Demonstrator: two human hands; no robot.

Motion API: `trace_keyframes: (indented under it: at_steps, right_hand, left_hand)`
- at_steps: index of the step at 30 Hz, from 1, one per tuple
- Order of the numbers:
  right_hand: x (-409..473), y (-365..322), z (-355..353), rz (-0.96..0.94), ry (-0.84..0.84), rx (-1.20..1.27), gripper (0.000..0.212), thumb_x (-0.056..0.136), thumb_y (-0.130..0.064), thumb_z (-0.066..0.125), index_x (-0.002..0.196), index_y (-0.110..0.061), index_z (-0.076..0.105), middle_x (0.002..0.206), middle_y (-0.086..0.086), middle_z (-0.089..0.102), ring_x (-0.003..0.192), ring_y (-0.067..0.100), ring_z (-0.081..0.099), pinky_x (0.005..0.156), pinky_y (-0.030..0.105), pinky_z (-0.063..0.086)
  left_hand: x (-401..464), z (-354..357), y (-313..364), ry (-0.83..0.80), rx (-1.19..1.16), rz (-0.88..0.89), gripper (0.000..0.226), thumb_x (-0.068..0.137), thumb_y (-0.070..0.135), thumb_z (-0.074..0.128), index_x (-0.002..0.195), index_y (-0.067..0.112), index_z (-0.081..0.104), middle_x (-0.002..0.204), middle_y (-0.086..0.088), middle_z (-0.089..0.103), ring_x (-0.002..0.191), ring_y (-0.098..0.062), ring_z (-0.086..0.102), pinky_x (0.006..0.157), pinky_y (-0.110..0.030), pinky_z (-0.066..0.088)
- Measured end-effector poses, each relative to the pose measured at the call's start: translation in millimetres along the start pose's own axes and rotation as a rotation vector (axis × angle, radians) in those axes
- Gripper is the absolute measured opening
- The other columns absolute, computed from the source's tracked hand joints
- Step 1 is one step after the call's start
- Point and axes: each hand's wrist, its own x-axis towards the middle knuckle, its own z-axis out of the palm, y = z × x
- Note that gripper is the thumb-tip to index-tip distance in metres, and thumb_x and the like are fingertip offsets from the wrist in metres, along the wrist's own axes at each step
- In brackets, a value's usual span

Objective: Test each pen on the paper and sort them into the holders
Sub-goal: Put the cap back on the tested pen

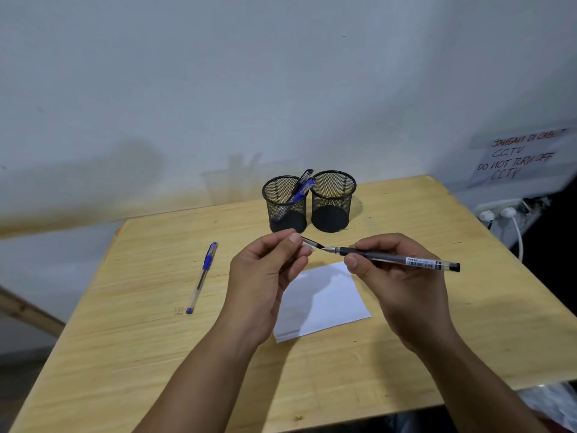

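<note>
- Wall: pale, plain, rising directly behind the far edge of the surface.
- Surface: light wooden top; left edge runs diagonally toward the near left corner, right edge slants down past the right forearm, near edge cuts across the bottom. Bare wood lies open to the left of the hands and along the right side.
- Handwritten notice: taped at the right, beyond the surface; it reads "DO NOT TURN OFF CCTV". White plugs sit in a socket strip below it.
- Paper: white sheet lying flat at the centre, partly under both hands, well inside all edges.
- Left hand: grip closed, thumb and fingers pinching a clear pen cap above the paper.
- Right hand: grip closed around the black pen, held roughly level over the paper, tip pointing left and just meeting the cap.
- Left holder: black mesh cup near the far edge, containing a blue-capped pen and a black-capped pen, both leaning right.
- Right holder: matching black mesh cup, just beside the left one; nothing shows inside.
- Blue pen: capped, lying on the wood left of the hands, well apart from the paper.
</note>
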Motion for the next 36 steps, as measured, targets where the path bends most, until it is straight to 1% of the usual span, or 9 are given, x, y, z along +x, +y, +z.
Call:
trace_keyframes:
  at_steps: [4, 10, 15, 18, 21, 23, 27, 32, 36]
  right_hand:
    - [1, 2, 2, -0.026, -0.008, -0.02, 0.02, 0.074, -0.003, 0.08, 0.083, -0.019, 0.072, 0.082, -0.002, 0.077, 0.078, 0.013, 0.073, 0.069, 0.022, 0.056]
    - [-2, 4, 3, -0.077, 0.009, -0.067, 0.025, 0.07, -0.003, 0.083, 0.083, -0.023, 0.074, 0.083, -0.009, 0.076, 0.082, 0.011, 0.073, 0.072, 0.023, 0.057]
    - [-2, 12, 3, -0.139, 0.058, -0.09, 0.024, 0.067, -0.004, 0.084, 0.084, -0.019, 0.076, 0.085, -0.009, 0.076, 0.086, 0.014, 0.072, 0.076, 0.025, 0.055]
    - [-3, 14, 3, -0.186, 0.064, -0.112, 0.027, 0.067, -0.004, 0.084, 0.087, -0.02, 0.075, 0.088, -0.01, 0.076, 0.089, 0.013, 0.071, 0.079, 0.027, 0.056]
    - [-4, 18, 2, -0.213, 0.055, -0.108, 0.03, 0.068, 0.0, 0.083, 0.087, -0.022, 0.075, 0.094, -0.005, 0.076, 0.095, 0.015, 0.072, 0.083, 0.031, 0.055]
    - [-6, 23, 0, -0.182, 0.055, -0.079, 0.03, 0.067, 0.003, 0.083, 0.085, -0.021, 0.075, 0.094, -0.005, 0.077, 0.094, 0.015, 0.072, 0.083, 0.031, 0.056]
    - [-14, 26, 2, -0.113, 0.059, -0.045, 0.027, 0.067, 0.004, 0.082, 0.084, -0.016, 0.076, 0.094, -0.006, 0.077, 0.091, 0.011, 0.073, 0.081, 0.024, 0.056]
    - [-12, 28, 0, 0.037, 0.036, -0.068, 0.023, 0.074, -0.005, 0.08, 0.084, -0.024, 0.075, 0.087, -0.011, 0.077, 0.084, 0.005, 0.072, 0.074, 0.017, 0.055]
    - [4, 31, -1, 0.141, 0.172, 0.095, 0.019, 0.077, -0.003, 0.078, 0.085, -0.017, 0.07, 0.081, 0.002, 0.078, 0.078, 0.017, 0.074, 0.073, 0.024, 0.057]
  left_hand:
    - [-4, 3, -3, -0.004, -0.031, -0.039, 0.015, 0.079, 0.004, 0.071, 0.094, 0.002, 0.072, 0.084, -0.018, 0.074, 0.074, -0.019, 0.072, 0.067, -0.021, 0.059]
    - [-7, 5, -10, -0.008, -0.028, -0.064, 0.012, 0.079, 0.005, 0.072, 0.091, 0.002, 0.074, 0.086, -0.017, 0.073, 0.076, -0.019, 0.072, 0.067, -0.021, 0.058]
    - [-7, 6, -12, -0.027, -0.022, -0.069, 0.017, 0.075, 0.007, 0.072, 0.091, 0.001, 0.074, 0.083, -0.016, 0.074, 0.075, -0.018, 0.071, 0.068, -0.021, 0.058]
    - [-6, 6, -12, -0.041, -0.014, -0.053, 0.016, 0.077, 0.004, 0.071, 0.092, 0.0, 0.073, 0.082, -0.016, 0.074, 0.074, -0.019, 0.071, 0.068, -0.02, 0.058]
    - [-5, 5, -14, -0.048, 0.003, -0.037, 0.017, 0.076, 0.003, 0.07, 0.092, 0.0, 0.072, 0.081, -0.016, 0.074, 0.074, -0.019, 0.071, 0.067, -0.02, 0.057]
    - [-7, 3, -18, -0.052, 0.02, -0.037, 0.013, 0.08, 0.0, 0.068, 0.093, -0.001, 0.071, 0.081, -0.016, 0.073, 0.073, -0.019, 0.072, 0.067, -0.02, 0.057]
    - [-7, 1, -27, -0.044, 0.048, -0.048, 0.012, 0.084, -0.002, 0.066, 0.095, -0.001, 0.07, 0.079, -0.014, 0.073, 0.073, -0.018, 0.071, 0.07, -0.021, 0.057]
    - [0, -1, -34, -0.044, 0.101, -0.096, 0.01, 0.086, 0.0, 0.067, 0.094, -0.001, 0.071, 0.083, -0.016, 0.073, 0.074, -0.017, 0.071, 0.073, -0.021, 0.058]
    - [9, 5, -43, -0.114, 0.138, -0.196, 0.009, 0.088, 0.007, 0.069, 0.092, 0.001, 0.073, 0.087, -0.015, 0.073, 0.084, -0.021, 0.072, 0.079, -0.025, 0.058]
